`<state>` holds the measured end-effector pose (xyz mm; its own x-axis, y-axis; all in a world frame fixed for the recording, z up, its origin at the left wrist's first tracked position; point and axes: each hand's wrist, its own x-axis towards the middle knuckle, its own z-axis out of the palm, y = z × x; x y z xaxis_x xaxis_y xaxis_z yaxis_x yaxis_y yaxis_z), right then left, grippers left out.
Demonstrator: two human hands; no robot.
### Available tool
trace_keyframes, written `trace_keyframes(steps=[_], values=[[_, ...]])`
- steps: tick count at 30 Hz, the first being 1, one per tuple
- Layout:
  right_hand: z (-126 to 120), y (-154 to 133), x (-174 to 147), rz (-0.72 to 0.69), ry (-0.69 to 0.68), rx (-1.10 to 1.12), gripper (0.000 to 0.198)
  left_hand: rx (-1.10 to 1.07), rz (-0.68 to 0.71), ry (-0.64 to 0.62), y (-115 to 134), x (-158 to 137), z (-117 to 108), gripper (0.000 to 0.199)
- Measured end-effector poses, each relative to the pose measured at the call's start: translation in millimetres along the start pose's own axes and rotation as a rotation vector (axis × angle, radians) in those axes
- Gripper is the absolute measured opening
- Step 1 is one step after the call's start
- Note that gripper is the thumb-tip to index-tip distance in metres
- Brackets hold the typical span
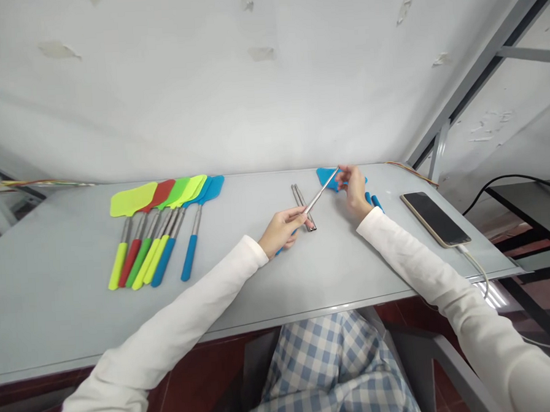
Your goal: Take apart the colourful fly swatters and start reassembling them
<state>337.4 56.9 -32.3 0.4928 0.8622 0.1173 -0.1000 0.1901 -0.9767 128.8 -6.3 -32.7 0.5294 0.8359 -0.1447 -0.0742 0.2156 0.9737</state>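
Rod (321,192): slim shiny metal shaft, straight, tapering toward far tip, blue grip at near end mostly hidden by the fingers. Slants up and away between the two hands, above the table.

Left hand (283,229): closed round the rod's lower part, thumb along the top. Right hand (353,188): fingers bent, little spread, fingertips at the rod's far tip; can't tell if pinching or just touching.

Counts, hands outward. 1 rod between the hands. 2 loose metal pieces (298,195) just past the left fingers, side by side on the table, near ends close together. Blue swatter head (327,177) behind and partly under the right hand; hidden, so can't tell if one or a stack. 2 blue handles (377,203) showing just right of the right wrist.

Farther right of the right hand: 1 phone (435,218), dark screen up, 1 pale cable (474,261) plugged into its near end.

Well left of the left hand: 7 swatters (150,249) by handle, heads away, overlapping: 3 yellow-green, 1 red, 1 green, 2 blue. Rightmost blue handle sits slightly apart. All on the grey table (256,299).
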Motion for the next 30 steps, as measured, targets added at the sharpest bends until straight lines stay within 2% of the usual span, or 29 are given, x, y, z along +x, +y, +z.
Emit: trace_keyframes(steps=[4, 8, 11, 13, 16, 19, 22, 27, 30], values=[[10.8, 0.9, -21.5, -0.027, -0.134, -0.043, 0.029, -0.027, 0.019, 0.036, 3.2, -1.4, 4.9, 0.032], [21.6, -3.1, -41.5, 0.022, -0.156, -0.007, 0.031, -0.059, 0.034, 0.062, 6.2, -5.0, 6.6, 0.04], [19.5, -9.2, -41.6, 0.025, -0.165, 0.004, 0.032, -0.073, 0.036, 0.037, 6.8, -5.3, 7.1, 0.041], [15.4, -12.6, -37.6, 0.001, -0.219, -0.011, 0.034, -0.106, 0.046, 0.015, 7.4, -2.6, 6.8, 0.04], [10.5, -14.0, -34.5, -0.038, -0.366, -0.028, 0.035, -0.191, 0.063, 0.006, 8.2, 4.9, 4.3, 0.033], [11.2, -10.8, -41.8, 0.011, -0.462, -0.078, 0.037, -0.285, 0.11, 0.082, 8.5, 12.4, -0.6, 0.02], [16.3, -7.5, -56.3, 0.049, -0.538, -0.226, 0.029, -0.374, 0.21, 0.148, 9.5, 16.1, -6.5, 0.003], [20.0, -13.6, -71.7, -0.225, -0.743, -0.545, 0.029, -0.368, 0.305, 0.192, 16.5, 17.5, -16.0, 0.01], [17.3, -17.4, -72.5, -0.288, -0.847, -0.639, 0.031, -0.34, 0.302, 0.265, 23.2, 19.4, -24.5, 0.016]])
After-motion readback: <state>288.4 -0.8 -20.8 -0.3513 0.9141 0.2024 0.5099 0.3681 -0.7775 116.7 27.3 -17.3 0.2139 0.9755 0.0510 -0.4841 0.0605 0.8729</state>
